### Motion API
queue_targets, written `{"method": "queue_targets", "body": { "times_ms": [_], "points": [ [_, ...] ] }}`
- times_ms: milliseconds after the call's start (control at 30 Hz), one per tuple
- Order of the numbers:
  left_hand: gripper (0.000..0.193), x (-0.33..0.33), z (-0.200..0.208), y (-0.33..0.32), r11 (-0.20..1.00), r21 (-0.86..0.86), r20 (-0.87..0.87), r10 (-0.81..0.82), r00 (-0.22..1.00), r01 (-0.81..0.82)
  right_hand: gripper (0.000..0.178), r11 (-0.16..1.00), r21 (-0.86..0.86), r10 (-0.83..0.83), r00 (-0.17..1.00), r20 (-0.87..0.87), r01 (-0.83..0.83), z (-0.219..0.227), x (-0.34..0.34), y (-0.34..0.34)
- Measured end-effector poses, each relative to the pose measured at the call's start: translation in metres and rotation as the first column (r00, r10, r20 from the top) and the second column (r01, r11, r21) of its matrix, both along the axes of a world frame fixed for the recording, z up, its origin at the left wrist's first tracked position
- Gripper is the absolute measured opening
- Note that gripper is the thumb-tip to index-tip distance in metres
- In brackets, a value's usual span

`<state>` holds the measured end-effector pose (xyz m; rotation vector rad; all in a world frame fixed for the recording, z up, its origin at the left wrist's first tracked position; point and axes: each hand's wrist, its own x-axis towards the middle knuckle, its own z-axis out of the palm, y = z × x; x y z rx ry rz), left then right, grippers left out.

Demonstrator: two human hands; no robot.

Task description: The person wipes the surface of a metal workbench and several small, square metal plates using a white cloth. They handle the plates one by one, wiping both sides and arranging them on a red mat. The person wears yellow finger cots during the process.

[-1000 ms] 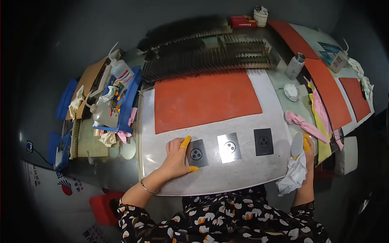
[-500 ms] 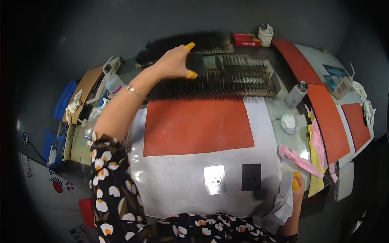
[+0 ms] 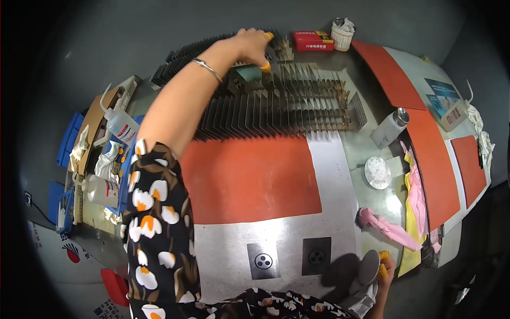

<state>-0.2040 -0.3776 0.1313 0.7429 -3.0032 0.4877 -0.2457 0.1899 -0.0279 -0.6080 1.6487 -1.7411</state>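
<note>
At the far racks, my left hand point(image 3: 252, 47), with yellow finger cots, has thumb and finger at opposite edges of a dark square plate point(image 3: 270, 55). The plate stands among the back row of upright plates point(image 3: 180, 57). A nearer row of dark plates point(image 3: 239, 112) stands in front, below my left wrist. At the lower right, my right hand point(image 3: 387, 268), also in yellow finger cots, is closed on a white cloth point(image 3: 365, 299) with a grey oval pad point(image 3: 368, 267) at its top. Two square plates with round three-hole centres, one grey point(image 3: 263, 272) and one darker point(image 3: 316, 244), lie near me.
An orange mat point(image 3: 255, 181) lies on a white sheet point(image 3: 228, 244). To the right are a silver bottle point(image 3: 389, 129), a round white dish point(image 3: 377, 173) and a pink cloth point(image 3: 390, 227). Squeeze bottles point(image 3: 122, 126) stand left; a red box point(image 3: 312, 41) sits behind.
My left hand has carried the dark plate farther back and slightly right, to the back row. My right hand has dropped a little lower with the cloth. The whole view has shifted slightly.
</note>
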Motion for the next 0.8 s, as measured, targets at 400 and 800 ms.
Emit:
{"method": "queue_targets", "body": {
  "times_ms": [400,800],
  "points": [
    [0.063,-0.011,-0.033,0.02,0.991,0.12,0.244,0.023,0.97,-0.054,0.032,0.999,-0.044,0.017,0.999,0.036,-0.016,0.003,0.001,-0.005],
    [0.062,0.01,-0.019,0.026,0.966,0.249,0.055,0.063,0.997,-0.074,0.015,0.996,-0.088,0.038,0.998,0.048,-0.033,-0.005,0.002,-0.009]
  ]
}}
